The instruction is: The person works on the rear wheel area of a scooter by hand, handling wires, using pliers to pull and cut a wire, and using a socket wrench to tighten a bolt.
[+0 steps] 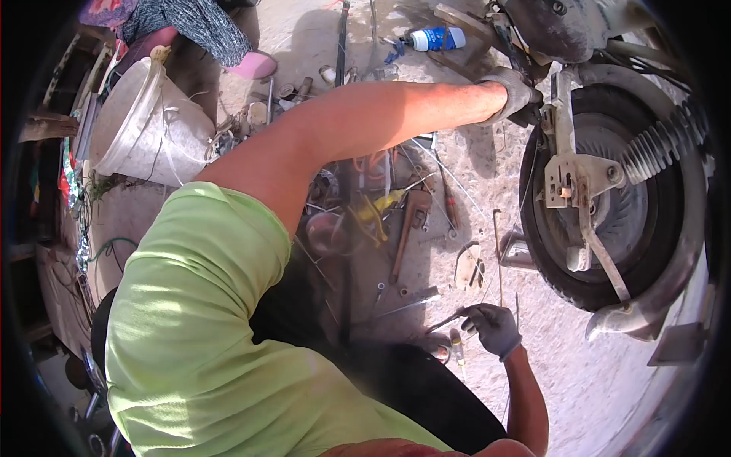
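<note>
My left hand (pixel 512 97), in a grey glove with dark fingertips, reaches far to the right. Its fingers are bent against the metal bracket (pixel 562 114) beside a motorbike wheel (pixel 539 221); what they grip is hidden behind the glove. My right hand (pixel 496 330), also gloved, is low in front of the wheel. Closed fingers there pinch a thin dark tool (pixel 445 323) that points left; its exact kind is unclear. Just below it lies a small screwdriver with a yellowish handle (pixel 457 346). A coil-spring shock absorber (pixel 664 145) slants up from the wheel's bracket.
On the concrete floor lie a rusty pipe wrench (pixel 410 232), yellow-handled pliers (pixel 373 215), a flat metal plate (pixel 470 266) and several loose rods and nuts. A white bucket (pixel 126 122) lies tilted at left. A blue-and-white bottle (pixel 438 39) lies at the back.
</note>
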